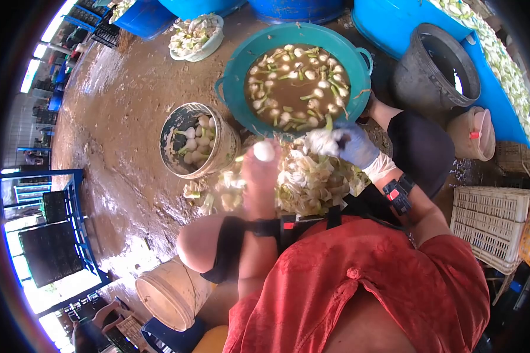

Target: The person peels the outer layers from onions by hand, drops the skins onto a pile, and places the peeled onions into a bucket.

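My left hand [260,170], bare and blurred by motion, holds a peeled white bulb [264,151] just right of the metal bucket [227,144]. That bucket contains several white bulbs [200,141]. My right hand [359,147], in a blue and white glove, is closed near the lower rim of the green tub; a whitish bulb with a green stem [322,141] is at its fingertips. The green tub [234,88] holds brown water with several floating bulbs [310,75]. Below both hands lies a heap of pale peelings [306,182].
A white basin [218,38] of bulbs or peelings stands behind the bucket. Blue tubs [297,9] line the back. At right are a dark bucket [412,76], a pale bucket [472,141] and white crates [492,220]. Another bucket [165,294] lies lower left on the wet floor [112,135].
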Demonstrator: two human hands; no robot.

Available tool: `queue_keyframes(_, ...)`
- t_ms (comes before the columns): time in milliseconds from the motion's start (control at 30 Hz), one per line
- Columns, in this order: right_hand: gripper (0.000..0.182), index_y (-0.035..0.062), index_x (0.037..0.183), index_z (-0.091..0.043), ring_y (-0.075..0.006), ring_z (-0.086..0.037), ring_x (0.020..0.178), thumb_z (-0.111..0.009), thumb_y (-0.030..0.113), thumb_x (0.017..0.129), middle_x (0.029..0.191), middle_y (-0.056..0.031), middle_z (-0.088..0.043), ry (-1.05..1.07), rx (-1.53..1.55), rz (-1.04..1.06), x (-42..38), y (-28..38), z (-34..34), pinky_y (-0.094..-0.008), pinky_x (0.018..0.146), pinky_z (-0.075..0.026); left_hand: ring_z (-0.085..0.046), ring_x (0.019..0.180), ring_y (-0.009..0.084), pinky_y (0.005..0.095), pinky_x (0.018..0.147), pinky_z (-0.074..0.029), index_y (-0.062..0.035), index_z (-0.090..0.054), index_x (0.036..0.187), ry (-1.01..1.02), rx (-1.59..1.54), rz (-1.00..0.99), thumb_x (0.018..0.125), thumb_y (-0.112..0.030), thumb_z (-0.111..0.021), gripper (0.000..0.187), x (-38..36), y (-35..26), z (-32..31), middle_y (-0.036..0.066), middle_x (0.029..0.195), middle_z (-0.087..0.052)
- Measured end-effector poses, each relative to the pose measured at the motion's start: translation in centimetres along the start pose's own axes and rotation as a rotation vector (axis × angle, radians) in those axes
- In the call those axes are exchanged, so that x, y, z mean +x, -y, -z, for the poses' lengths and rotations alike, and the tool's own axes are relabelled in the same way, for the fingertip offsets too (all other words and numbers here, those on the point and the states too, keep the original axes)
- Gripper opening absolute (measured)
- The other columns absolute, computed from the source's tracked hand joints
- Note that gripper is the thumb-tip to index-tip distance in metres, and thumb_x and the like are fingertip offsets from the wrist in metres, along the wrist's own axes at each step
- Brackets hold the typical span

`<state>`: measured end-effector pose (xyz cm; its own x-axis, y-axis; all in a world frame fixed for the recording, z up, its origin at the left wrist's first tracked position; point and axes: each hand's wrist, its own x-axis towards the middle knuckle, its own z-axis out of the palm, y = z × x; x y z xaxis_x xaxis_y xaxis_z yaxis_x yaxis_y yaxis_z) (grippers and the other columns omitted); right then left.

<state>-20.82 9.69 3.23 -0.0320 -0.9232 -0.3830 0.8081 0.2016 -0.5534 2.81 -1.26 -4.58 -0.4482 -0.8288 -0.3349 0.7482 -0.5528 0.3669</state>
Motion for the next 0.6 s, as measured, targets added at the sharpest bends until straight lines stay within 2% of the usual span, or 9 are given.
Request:
queue_keyframes(33, 0.003, -0.0002, 0.079, -0.060, -0.0165, -0.061, 0.072, -0.057, 0.000, 0.077, 0.082, -0.0078, -0.065, 0.182, -0.552, 0.020, 0.2, -0.5, 1.0, -0.0271, 0.069, -0.050, -0.057, 0.100, 0.0327, 0.0407, 0.085, -0.052, 0.0046, -0.054, 0.108, 0.064, -0.048, -0.147, 0.085, -0.029, -0.056, 0.041, 2.2, -1.3, 3.3, 0.024, 0.111, -0.056)
queue_keyframes(67, 0.008, -0.0010, 0.079, -0.060, -0.0183, -0.062, 0.074, -0.058, 0.006, 0.078, 0.085, -0.0106, -0.066, 0.362, -1.102, 0.036, 0.3, -1.2, 2.0, -0.0282, 0.069, -0.050, -0.055, 0.093, 0.0267, 0.0401, 0.093, -0.047, 0.0018, -0.049, 0.105, 0.264, -0.501, 0.024, 0.092, -0.027, -0.046, 0.032, 1.1, -3.7, -0.5, 0.016, 0.106, -0.054)
queue_keyframes(133, 0.011, -0.0003, 0.074, -0.060, -0.0206, -0.061, 0.068, -0.058, 0.010, 0.078, 0.080, -0.0121, -0.065, 0.537, -1.490, 0.001, 0.1, -3.0, 4.0, -0.0313, 0.064, -0.049, -0.052, 0.095, 0.0261, 0.0402, 0.095, -0.045, 0.0009, -0.046, 0.107, -0.209, -0.133, -0.349, 0.096, -0.029, -0.037, 0.033, -1.5, -5.6, -8.5, 0.016, 0.106, -0.050)
queue_keyframes(267, 0.013, 0.0048, 0.060, -0.061, -0.0263, -0.058, 0.052, -0.060, 0.013, 0.070, 0.061, -0.0118, -0.061, 0.740, -2.555, -0.185, 0.4, -0.8, 4.4, -0.0404, 0.046, -0.045, -0.050, 0.101, 0.0274, 0.0413, 0.095, -0.043, 0.0006, -0.046, 0.104, -0.431, -0.061, -0.290, 0.097, -0.031, -0.033, 0.035, -1.0, -4.5, -7.5, 0.017, 0.106, -0.049)
queue_keyframes(300, 0.008, 0.0086, 0.060, -0.064, -0.0258, -0.060, 0.051, -0.062, 0.013, 0.066, 0.057, -0.0080, -0.061, 0.741, -2.628, 0.278, 1.0, 0.3, 4.1, -0.0414, 0.040, -0.043, -0.048, 0.104, 0.0280, 0.0412, 0.095, -0.042, 0.0007, -0.047, 0.102, -0.300, 0.000, -0.214, 0.097, -0.032, -0.032, 0.036, -0.9, -3.9, -5.9, 0.017, 0.107, -0.050)
queue_keyframes(333, 0.008, 0.0095, 0.065, -0.068, -0.0246, -0.063, 0.057, -0.063, 0.015, 0.067, 0.060, -0.0068, -0.064, 0.513, -2.717, -0.016, 2.3, 0.5, 3.4, -0.0404, 0.042, -0.044, -0.047, 0.108, 0.0285, 0.0412, 0.096, -0.040, 0.0009, -0.048, 0.100, -0.168, 0.057, -0.142, 0.097, -0.032, -0.032, 0.037, -0.6, -3.3, -4.3, 0.017, 0.107, -0.051)
queue_keyframes(400, 0.009, 0.0103, 0.068, -0.070, -0.0240, -0.064, 0.059, -0.063, 0.016, 0.069, 0.062, -0.0057, -0.065, 0.485, -2.777, -0.148, 5.9, 2.2, 0.4, -0.0405, 0.043, -0.045, -0.052, 0.102, 0.0275, 0.0387, 0.088, -0.046, 0.0011, -0.050, 0.098, -0.131, 0.049, -0.151, 0.097, -0.025, -0.037, 0.029, -0.3, -2.8, -3.9, 0.016, 0.105, -0.054)
queue_keyframes(500, 0.011, 0.0079, 0.076, -0.069, -0.0261, -0.066, 0.063, -0.062, 0.016, 0.073, 0.067, -0.0084, -0.067, 0.418, -2.672, 0.160, 13.8, 0.3, 1.0, -0.0405, 0.050, -0.049, -0.059, 0.089, 0.0231, 0.0309, 0.076, -0.051, -0.0041, -0.054, 0.099, -0.195, 0.425, -0.215, 0.091, -0.026, -0.050, 0.024, -0.8, -2.2, -7.0, 0.012, 0.103, -0.060)
queue_keyframes(600, 0.034, 0.0068, 0.107, -0.057, -0.0320, -0.060, 0.098, -0.060, 0.022, 0.077, 0.104, -0.0152, -0.061, 0.435, -2.407, 0.122, 22.5, -3.9, 3.2, -0.0472, 0.079, -0.048, -0.062, 0.083, 0.0232, 0.0317, 0.070, -0.053, -0.0025, -0.054, 0.101, -0.236, 0.359, -0.137, 0.091, -0.018, -0.053, 0.019, -0.2, -1.8, -6.6, 0.014, 0.097, -0.062)
